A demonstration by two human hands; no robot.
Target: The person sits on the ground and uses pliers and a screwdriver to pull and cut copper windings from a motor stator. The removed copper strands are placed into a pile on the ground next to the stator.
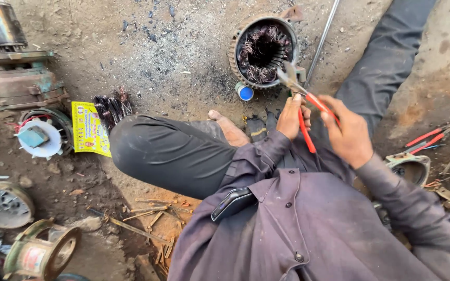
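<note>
Both hands grip red-handled cutters at the rim of a motor stator on the dirt floor.

The left hand (294, 115) is clenched around one red handle of the cutters (304, 101), and the right hand (347, 134) grasps the other handle from the opposite side; the metal tips rest just at the near rim of the round stator housing (263, 50), which lies open end up on the ground with dark copper windings (263, 52) inside. A small blue-capped container (244, 92) lies just beside the housing's lower edge. A thin metal rod (321, 40) slants past its right side. A second pair of red-handled pliers (436, 133) lies well apart to the right, and a yellow printed packet (90, 129) lies on the left beside the person's bent knee.
</note>
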